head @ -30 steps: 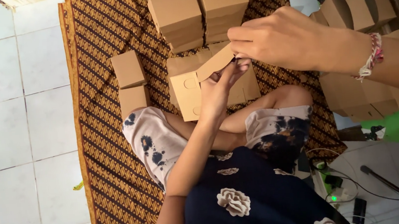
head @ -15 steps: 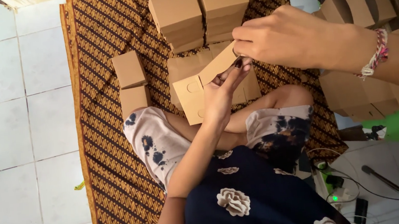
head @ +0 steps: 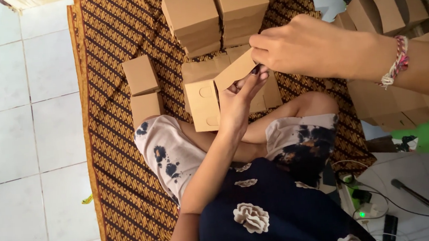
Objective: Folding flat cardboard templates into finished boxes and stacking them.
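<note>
A patterned brown cloth (head: 115, 159) covered the tiled floor, with stacked folded boxes (head: 216, 13) at its far end. Above the lap, both hands held a flat cardboard box blank (head: 207, 98): the right hand (head: 305, 47) pinched its flap shut-fingered, while the left hand (head: 238, 100) propped it from beneath. Creasing squarely along the scored line seemed best.

Brown cardboard boxes (head: 215, 9), brown-and-black batik mat (head: 115, 159), white tiles (head: 16, 126).

From here my right hand (head: 310, 46) hides its fingertips behind the cardboard flap (head: 233, 69); the box stack (head: 216, 10) is cut off at the far edge.
</note>
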